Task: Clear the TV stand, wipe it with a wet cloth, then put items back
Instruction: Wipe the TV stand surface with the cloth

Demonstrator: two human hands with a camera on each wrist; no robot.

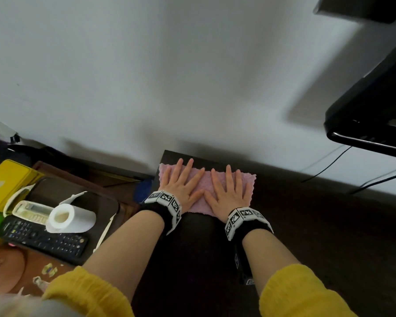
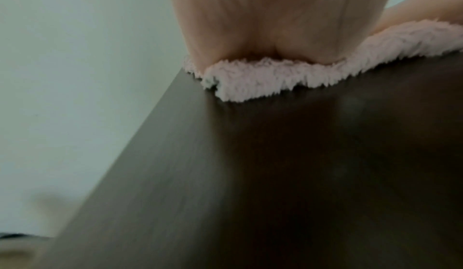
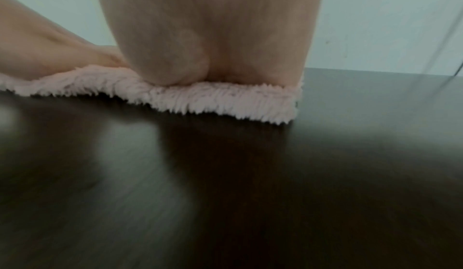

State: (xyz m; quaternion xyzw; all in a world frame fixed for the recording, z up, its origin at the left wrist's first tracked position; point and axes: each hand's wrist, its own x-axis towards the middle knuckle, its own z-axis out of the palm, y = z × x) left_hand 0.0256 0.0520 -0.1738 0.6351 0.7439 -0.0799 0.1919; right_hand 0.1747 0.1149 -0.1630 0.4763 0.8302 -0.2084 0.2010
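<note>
Both hands lie flat on a pink fluffy cloth (image 1: 199, 184) spread at the far left end of the dark TV stand (image 1: 306, 236), close to the white wall (image 1: 146, 76). The left hand (image 1: 182, 184) presses the cloth's left half with fingers straight and splayed, the fingertips reaching its far edge; the cloth's left edge sits at the stand's left end. The right hand (image 1: 229, 191) presses the right half the same way, fingers straight and fanned wide, thumb angled toward the left thumb so the two nearly meet. Neither hand curls around anything. In the wrist views the heel of each palm bears down on the cloth's near edge (image 2: 263, 79) (image 3: 220, 101), which lies flush on the wood.

Off the stand, to the left and lower, sit a black remote (image 1: 44, 239), a white remote (image 1: 31, 211), a roll of white paper (image 1: 70, 218) and a yellow box (image 1: 9, 181). A black TV (image 1: 370, 110) hangs at upper right, cables (image 1: 329, 165) trailing along the wall.
</note>
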